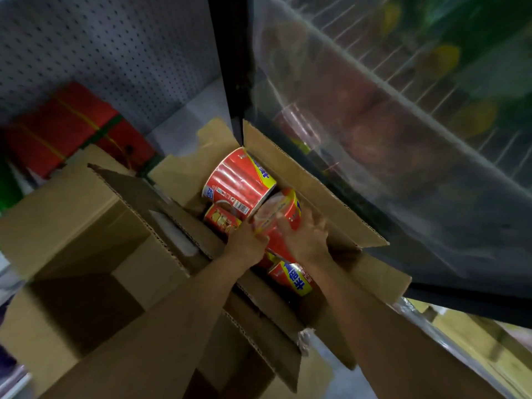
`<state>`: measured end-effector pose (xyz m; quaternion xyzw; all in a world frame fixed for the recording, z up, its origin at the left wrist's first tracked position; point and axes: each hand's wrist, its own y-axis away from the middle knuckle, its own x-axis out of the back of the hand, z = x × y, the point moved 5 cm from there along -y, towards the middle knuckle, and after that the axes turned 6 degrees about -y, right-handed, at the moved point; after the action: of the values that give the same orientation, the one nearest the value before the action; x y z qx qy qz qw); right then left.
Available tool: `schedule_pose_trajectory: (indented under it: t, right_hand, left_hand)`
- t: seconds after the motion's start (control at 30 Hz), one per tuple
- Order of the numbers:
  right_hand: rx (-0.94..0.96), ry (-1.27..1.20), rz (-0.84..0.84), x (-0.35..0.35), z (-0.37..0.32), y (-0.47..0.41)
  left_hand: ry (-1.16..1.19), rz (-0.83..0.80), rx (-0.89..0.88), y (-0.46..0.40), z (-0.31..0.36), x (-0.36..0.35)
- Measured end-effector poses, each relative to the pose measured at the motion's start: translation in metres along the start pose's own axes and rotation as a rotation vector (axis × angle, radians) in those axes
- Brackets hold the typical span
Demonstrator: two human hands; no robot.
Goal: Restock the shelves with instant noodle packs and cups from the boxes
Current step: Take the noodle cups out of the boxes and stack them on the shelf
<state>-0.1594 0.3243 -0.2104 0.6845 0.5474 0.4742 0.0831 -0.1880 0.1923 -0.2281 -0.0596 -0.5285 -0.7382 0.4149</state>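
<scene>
Two bare forearms reach down into the open cardboard box point(316, 197), the landmark here. Inside it, the left hand point(246, 241) and right hand point(305, 240) curl their fingers point(283, 226) around one red noodle cup point(280, 217) lying on its side. A larger red cup point(237, 182) lies tilted just behind it; another point(290, 276) sits nearer. A second box point(72, 226) stands left of the open box.

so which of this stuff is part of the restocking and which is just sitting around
Part of the job:
- open cardboard box
- noodle cup gripped by both the left hand and right hand
- tilted noodle cup on top
- noodle cup nearest the arms

Just lying about:
- empty cardboard box
- red packages
- glass-door cooler
</scene>
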Motion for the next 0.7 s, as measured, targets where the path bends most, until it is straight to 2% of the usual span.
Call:
schedule_pose_trajectory:
  t: [0.1,0.23,0.33,0.7]
  right_hand:
    - [-0.035,0.011,0.007,-0.008,0.007,-0.008]
    - [-0.076,-0.002,-0.005,-0.008,0.014,-0.015]
    - [-0.104,-0.042,-0.016,-0.005,0.017,-0.019]
    - [-0.205,-0.27,0.043,0.006,0.033,0.016]
  left_hand:
    - [0.126,0.002,0.108,-0.008,-0.012,-0.009]
    - [0.554,-0.036,0.281,-0.016,-0.02,-0.023]
    - [0.686,-0.091,0.377,-0.018,-0.023,-0.033]
    - [0.904,-0.208,0.295,0.008,-0.022,-0.038]
